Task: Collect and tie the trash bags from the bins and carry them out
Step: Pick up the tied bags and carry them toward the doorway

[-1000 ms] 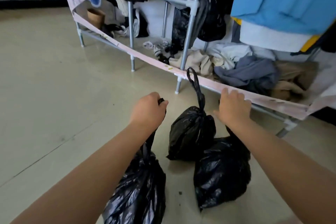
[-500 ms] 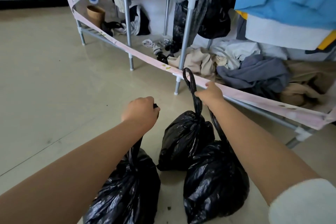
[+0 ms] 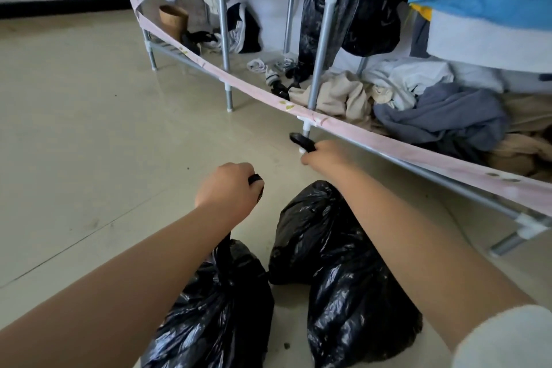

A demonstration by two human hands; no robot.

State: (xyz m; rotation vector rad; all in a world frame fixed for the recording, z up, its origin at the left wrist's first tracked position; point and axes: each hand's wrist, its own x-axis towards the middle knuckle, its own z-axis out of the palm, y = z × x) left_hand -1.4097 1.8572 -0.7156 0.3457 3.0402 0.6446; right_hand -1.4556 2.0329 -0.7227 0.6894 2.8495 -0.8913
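My left grip (image 3: 227, 188) is fisted on the left trash bag (image 3: 215, 308) neck; my right grip (image 3: 325, 155) clenches the black bag handles (image 3: 301, 140) above two bags (image 3: 343, 272).

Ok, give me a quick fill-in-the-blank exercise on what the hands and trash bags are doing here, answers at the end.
1. The left hand grips the tied neck of ____ black trash bag.
2. The right hand grips a black bag ____.
3. The bags are all ____ in colour.
4. Behind the hands, a metal rack holds a heap of ____.

Missing words: one; handle; black; clothes
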